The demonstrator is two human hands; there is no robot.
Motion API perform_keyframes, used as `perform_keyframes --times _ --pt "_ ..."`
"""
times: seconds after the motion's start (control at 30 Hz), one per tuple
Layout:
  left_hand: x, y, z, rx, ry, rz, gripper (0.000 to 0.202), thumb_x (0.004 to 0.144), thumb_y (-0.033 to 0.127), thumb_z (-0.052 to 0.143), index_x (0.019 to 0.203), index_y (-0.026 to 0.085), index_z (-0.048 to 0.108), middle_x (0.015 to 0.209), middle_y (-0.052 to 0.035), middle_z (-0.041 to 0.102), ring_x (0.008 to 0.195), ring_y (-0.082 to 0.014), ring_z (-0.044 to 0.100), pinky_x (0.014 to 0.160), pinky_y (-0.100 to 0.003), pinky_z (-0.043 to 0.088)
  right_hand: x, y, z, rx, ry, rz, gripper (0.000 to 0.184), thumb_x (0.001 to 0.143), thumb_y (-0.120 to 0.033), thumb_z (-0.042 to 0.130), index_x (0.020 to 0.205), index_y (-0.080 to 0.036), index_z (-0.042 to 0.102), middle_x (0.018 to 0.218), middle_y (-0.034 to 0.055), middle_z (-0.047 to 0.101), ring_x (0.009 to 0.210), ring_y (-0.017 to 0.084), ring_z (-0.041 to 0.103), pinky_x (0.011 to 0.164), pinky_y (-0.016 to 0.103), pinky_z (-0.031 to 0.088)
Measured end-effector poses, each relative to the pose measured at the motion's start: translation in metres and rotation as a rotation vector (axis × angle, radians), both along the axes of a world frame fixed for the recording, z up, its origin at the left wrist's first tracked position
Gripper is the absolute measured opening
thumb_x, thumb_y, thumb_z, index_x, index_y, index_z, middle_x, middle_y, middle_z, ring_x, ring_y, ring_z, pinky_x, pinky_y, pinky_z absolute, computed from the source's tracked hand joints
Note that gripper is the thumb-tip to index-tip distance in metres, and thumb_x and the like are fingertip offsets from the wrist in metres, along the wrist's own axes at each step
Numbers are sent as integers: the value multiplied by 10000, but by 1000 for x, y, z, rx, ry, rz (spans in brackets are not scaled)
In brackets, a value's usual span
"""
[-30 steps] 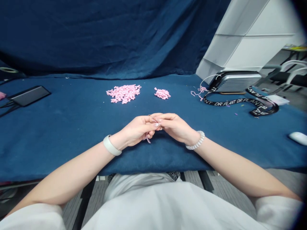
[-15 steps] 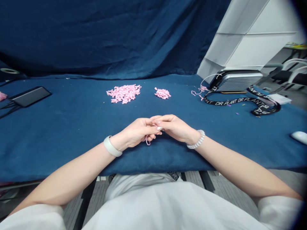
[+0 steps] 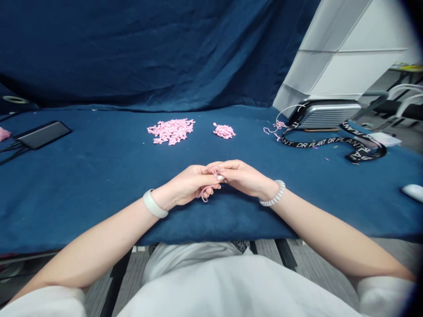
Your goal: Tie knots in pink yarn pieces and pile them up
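Note:
My left hand (image 3: 190, 185) and my right hand (image 3: 243, 177) meet fingertip to fingertip just above the blue cloth, near the table's front edge. Both pinch a thin pink string (image 3: 207, 192), whose loose end hangs below my left fingers. A white band sits on my left wrist and a pearly coil bracelet on my right. Farther back lie a large pile of small pink knotted pieces (image 3: 171, 130) and a smaller pink pile (image 3: 224, 130).
A dark phone (image 3: 42, 134) with cables lies at the far left. At the back right are a silver ribbed case (image 3: 325, 115), a black lettered lanyard (image 3: 333, 143), loose pink string (image 3: 276, 127) and a white shelf unit. A white object (image 3: 413, 192) lies at the right edge.
My hands stay together in the same spot with small finger movements. The hanging end of the pink string has shifted slightly and shows a longer loop now.

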State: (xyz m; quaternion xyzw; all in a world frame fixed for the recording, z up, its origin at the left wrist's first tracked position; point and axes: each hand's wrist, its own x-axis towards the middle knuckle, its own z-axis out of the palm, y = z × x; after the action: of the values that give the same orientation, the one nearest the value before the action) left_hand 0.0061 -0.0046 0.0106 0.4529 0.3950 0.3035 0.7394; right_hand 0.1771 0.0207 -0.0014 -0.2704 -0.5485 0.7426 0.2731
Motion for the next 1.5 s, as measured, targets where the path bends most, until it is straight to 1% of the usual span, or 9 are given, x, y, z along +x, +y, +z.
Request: perform_keyframes --times 0.1,0.2,0.4,0.77,0.9,1.07,1.2,1.4,1.5 --pt "-1 1 -1 -41 4 -43 225 649 255 747 734 90 621 598 -19 552 445 -36 468 414 -151 396 0 1 -2 8 7 36 336 688 -365 647 923 -125 663 1114 60 586 842 27 573 766 158 478" --pt "-1 2 -2 -55 22 -96 197 654 221 740 725 94 608 555 0 517 433 -38 466 419 -147 396 -1 2 -5 14 4 41 276 684 -347 653 820 -107 667 1135 54 574 836 27 574 764 165 483" --pt "0 2 -5 -71 18 -111 204 662 229 737 753 85 624 575 -17 542 432 -44 497 422 -142 409 -4 0 -6 -13 13 1 278 664 -350 668 749 -87 635 1115 55 578 713 -1 541 654 146 457" --pt "-3 3 -7 -120 -39 -139 179 697 195 720 794 88 613 627 -28 575 458 -37 514 452 -142 449 -5 0 -8 -20 40 24 289 684 -344 641 719 -64 580 1108 64 564 695 3 534 643 163 462" --pt "-2 2 -6 -124 -35 -152 186 694 188 721 798 80 610 629 -29 586 468 -40 525 463 -147 464 -5 0 -8 -18 14 18 303 678 -344 647 701 -54 560 1045 65 579 702 14 533 636 166 468" --pt "0 2 -4 -136 -33 -115 208 686 210 728 787 89 594 646 -35 605 457 -41 519 447 -150 460 -5 0 -7 -35 26 25 288 696 -349 631 728 -72 559 998 45 586 668 0 514 616 160 462" --pt "0 2 -4 -148 -45 -81 218 678 207 733 772 93 573 628 -29 596 440 -39 505 426 -149 449 -3 2 -8 -44 46 57 297 707 -366 621 801 -86 587 1072 49 569 737 21 559 686 175 483" --pt "-2 3 -4 -181 -9 -149 189 687 188 720 743 93 567 540 2 550 404 -37 488 392 -122 414 3 6 -6 0 -69 151 346 691 -366 648 918 -104 648 1184 63 528 849 37 580 795 196 488" --pt "-2 4 -5 -209 25 -168 196 684 198 723 726 94 562 544 5 547 403 -34 481 385 -120 407 4 6 -4 42 -104 184 346 670 -360 668 885 -89 672 1183 66 532 936 37 564 872 184 470"
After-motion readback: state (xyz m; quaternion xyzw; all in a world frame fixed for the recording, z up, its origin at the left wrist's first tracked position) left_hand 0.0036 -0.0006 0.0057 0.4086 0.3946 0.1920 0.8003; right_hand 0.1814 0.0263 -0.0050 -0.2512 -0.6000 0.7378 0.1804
